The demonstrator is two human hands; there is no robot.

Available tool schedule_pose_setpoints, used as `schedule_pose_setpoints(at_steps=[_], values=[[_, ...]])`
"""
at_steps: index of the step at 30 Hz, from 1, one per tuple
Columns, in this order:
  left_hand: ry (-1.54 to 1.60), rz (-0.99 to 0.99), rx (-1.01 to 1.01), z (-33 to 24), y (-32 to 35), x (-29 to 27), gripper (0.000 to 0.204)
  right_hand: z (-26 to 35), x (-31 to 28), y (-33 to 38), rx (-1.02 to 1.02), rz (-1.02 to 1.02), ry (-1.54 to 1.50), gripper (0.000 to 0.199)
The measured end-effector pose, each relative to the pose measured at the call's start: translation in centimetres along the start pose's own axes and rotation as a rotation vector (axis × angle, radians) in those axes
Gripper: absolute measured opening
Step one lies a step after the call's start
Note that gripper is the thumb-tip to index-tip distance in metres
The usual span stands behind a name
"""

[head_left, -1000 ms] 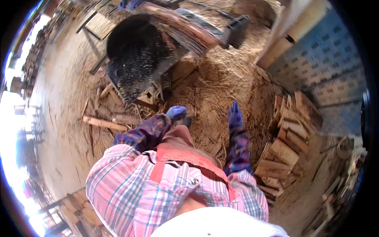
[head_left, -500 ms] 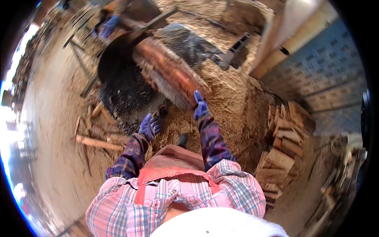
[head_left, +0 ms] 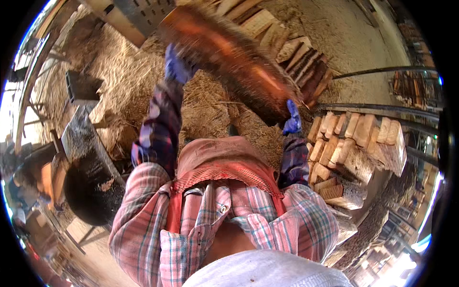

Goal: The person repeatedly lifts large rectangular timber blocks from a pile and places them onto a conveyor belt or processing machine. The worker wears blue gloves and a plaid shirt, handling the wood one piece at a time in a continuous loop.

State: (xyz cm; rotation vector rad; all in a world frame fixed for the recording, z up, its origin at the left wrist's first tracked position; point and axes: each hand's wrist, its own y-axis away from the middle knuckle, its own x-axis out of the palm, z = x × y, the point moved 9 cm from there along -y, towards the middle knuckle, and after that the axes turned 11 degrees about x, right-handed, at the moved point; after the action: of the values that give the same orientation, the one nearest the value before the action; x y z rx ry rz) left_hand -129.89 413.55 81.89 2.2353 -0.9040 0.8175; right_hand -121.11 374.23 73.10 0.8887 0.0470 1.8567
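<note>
A long reddish-brown wooden slab (head_left: 234, 60) with rough edges hangs before me, slanting from upper left down to the right, slightly blurred. My left hand (head_left: 179, 68), in a purple glove, grips its far left end from beneath, with most of the fingers hidden behind the wood. At the near right end my right hand (head_left: 292, 119), gloved too, is closed on the slab's edge with the thumb pointing up. The slab hangs above a floor strewn with sawdust and partly covers a row of stacked boards (head_left: 260, 24) behind it.
Cut timber pieces (head_left: 342, 143) are piled at my right beside dark metal rails (head_left: 382, 111). On the left are a round black machine part (head_left: 91, 191) and a grey metal plate (head_left: 86, 134). A perforated metal panel (head_left: 143, 16) stands at the upper left.
I have turned to the right, away from the black machine part, carrying the slab. My left hand, which was open and off the wood, now grips it; my right hand has stayed on it.
</note>
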Motion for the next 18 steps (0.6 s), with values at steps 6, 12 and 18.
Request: schedule_pose_setpoints(at_steps=[6,12,18], values=[[-0.213,0.089,-0.166,7.5,-1.8,-3.4,0.041,2.7,-8.8,-8.4,-0.111,-0.224,-0.296,0.052],[-0.253,-0.163,-0.394,10.8,12.7,-27.8,0.017,-20.8,4.5,-14.2,0.907,0.557,0.004,0.037],[-0.014,-0.481,-0.103,-1.3,24.9,-25.6,0.024,-25.5,23.5,-11.6,1.083,0.350,0.827,0.066]])
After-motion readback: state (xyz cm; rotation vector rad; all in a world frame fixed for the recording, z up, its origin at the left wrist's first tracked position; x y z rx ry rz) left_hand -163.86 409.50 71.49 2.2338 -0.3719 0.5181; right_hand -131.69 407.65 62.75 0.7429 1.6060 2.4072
